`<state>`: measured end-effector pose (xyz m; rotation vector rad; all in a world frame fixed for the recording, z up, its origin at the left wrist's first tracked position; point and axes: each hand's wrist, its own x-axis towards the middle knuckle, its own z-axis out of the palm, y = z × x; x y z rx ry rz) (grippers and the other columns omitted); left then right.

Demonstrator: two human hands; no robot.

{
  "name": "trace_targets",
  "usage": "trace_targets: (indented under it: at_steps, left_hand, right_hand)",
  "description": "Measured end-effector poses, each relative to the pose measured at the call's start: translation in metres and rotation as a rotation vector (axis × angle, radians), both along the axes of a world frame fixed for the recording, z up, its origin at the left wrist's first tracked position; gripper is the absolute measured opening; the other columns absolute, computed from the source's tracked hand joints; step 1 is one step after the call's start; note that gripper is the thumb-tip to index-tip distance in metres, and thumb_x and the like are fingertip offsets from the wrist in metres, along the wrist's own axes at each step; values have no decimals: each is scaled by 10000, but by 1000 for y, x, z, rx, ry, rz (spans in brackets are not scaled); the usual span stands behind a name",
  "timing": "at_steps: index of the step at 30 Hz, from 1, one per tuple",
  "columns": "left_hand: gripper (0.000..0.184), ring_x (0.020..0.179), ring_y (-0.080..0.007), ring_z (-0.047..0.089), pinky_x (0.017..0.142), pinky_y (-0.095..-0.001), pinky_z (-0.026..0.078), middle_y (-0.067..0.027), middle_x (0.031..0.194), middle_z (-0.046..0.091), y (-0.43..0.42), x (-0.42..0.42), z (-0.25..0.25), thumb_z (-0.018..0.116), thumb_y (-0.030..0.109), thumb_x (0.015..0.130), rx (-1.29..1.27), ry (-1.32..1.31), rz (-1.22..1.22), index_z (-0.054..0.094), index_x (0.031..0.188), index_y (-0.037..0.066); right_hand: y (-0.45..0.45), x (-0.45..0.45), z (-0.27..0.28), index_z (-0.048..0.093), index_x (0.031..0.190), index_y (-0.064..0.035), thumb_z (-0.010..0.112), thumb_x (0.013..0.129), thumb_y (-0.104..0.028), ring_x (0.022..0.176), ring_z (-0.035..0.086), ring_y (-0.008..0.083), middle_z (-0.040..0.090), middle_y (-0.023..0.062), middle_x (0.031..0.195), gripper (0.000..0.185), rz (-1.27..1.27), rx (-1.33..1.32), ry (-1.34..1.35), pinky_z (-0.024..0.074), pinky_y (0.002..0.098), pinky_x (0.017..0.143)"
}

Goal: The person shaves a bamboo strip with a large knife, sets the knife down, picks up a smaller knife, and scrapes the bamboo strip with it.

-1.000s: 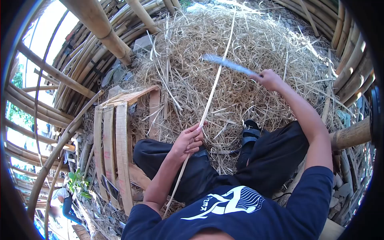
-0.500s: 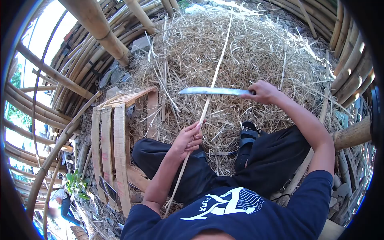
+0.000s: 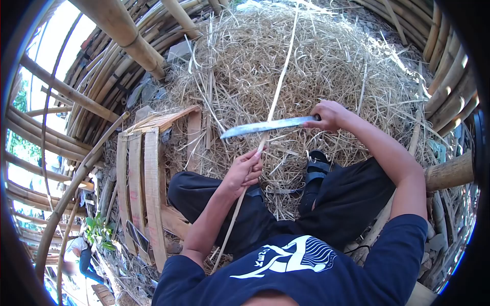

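Observation:
My left hand (image 3: 244, 172) is closed around a long, thin bamboo strip (image 3: 282, 81), which runs from beside my body out over the heap of shavings. In my right hand (image 3: 329, 116) is the dark handle of a long-bladed machete (image 3: 265, 126). The blade lies across the strip a short way beyond my left fingers, its tip pointing left and slightly toward me. Whether the edge bites into the strip cannot be made out.
A large heap of bamboo shavings (image 3: 245, 61) spreads in front of my legs. At my left stands a slatted wooden crate (image 3: 152, 188) with a phone-like dark object (image 3: 137, 237) on it. Bamboo poles (image 3: 122, 33) surround me. Another person (image 3: 81, 257) is at the far lower left.
The machete has shifted slightly left and toward me along the strip, its tip now tilted lower. My left hand has risen a little with the strip.

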<state>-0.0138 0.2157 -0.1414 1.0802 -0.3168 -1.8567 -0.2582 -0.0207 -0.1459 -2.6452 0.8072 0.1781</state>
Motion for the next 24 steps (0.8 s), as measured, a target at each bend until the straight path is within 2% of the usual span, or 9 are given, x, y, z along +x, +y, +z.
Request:
trace_targets:
  at_steps: [1,3,5,7,11,15,19,23,24]
  left_hand:
    - [340,400,-8,287,310,-144,242,20,675,384,1,2,0,421,157,1009,-21,27,1,436,1341,88]
    - [341,396,-11,288,310,-144,244,14,671,378,6,4,5,422,152,1007,-14,43,-7,430,1341,81]
    - [342,392,-12,290,310,-145,250,14,671,379,15,8,6,424,150,1006,-6,88,18,427,1341,79]
    - [344,390,-12,293,311,-148,256,14,672,383,12,11,8,431,155,1005,-30,83,28,425,1341,79]
    - [352,393,-8,298,314,-147,258,21,678,392,5,7,5,443,171,1003,-22,32,52,434,1345,90]
    - [333,394,-6,301,312,-144,254,18,686,412,3,3,-1,434,157,1005,-13,-19,49,457,1331,95]
    - [324,390,-5,299,305,-145,244,15,680,414,1,0,1,428,158,1007,3,-24,49,462,1323,95]
    - [320,387,-5,300,306,-144,247,22,672,407,3,-3,2,420,161,1010,0,-60,33,459,1321,93]
    - [320,385,-5,299,307,-144,248,25,665,402,2,-5,2,419,164,1011,-11,-90,22,458,1320,91]
  right_hand:
    - [-5,-4,1,655,705,-14,479,813,-727,532,585,305,596,132,578,743,-5,-2,4,478,409,539]
    - [-19,-13,0,651,695,-16,462,854,-692,478,539,209,566,94,547,719,-364,234,14,454,372,496]
    - [-38,-31,-13,651,692,-21,441,885,-662,454,479,131,521,52,526,702,-636,222,-123,412,340,457]
    - [-45,-41,-15,651,708,-12,445,887,-656,444,466,125,497,38,521,699,-626,129,-135,388,330,441]
    - [-6,-36,3,677,744,9,451,904,-625,455,481,151,535,73,533,692,-543,245,-84,404,353,461]
    - [27,-4,20,701,825,10,476,879,-643,482,531,188,609,120,594,693,-125,250,-20,458,361,504]
    - [41,15,15,655,745,-1,508,869,-615,526,550,313,551,152,555,643,11,105,-67,454,414,542]
    - [11,5,6,703,811,-27,466,837,-707,560,582,258,603,133,616,721,62,57,10,479,394,545]
    - [3,1,0,708,831,-25,465,844,-700,526,561,234,587,116,595,717,-52,93,20,466,383,515]
